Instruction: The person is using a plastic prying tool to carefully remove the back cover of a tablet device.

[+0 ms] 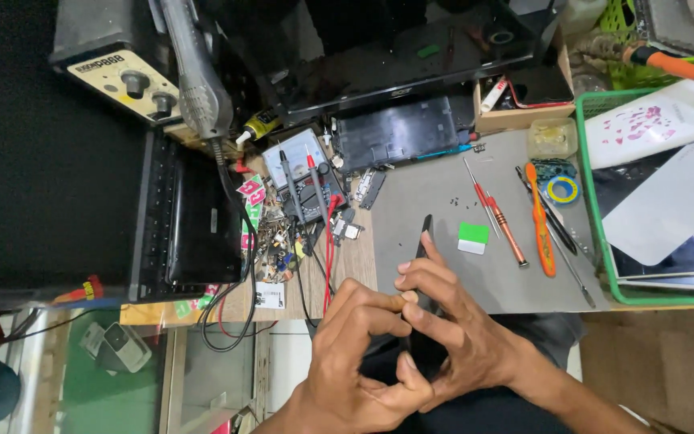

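Held on edge over the lap at the worktop's (443, 209) near rim, slim dark phone (425, 301) with long axis running away from the body, pinched by right hand (451, 325) fingers, left hand (359, 354) curled against its lower edge, equally near.

Even, fairly bright light falls on the grey work mat (443, 201), and the shadows under the screwdrivers (500, 217) beyond the fingers are soft and short. Far to the left of the fingers a large dark area shows no detail. The glossy black panel (411, 64) well above the fingertips carries faint reflections. Straight lines bow toward the corners, and focus is sharp throughout.
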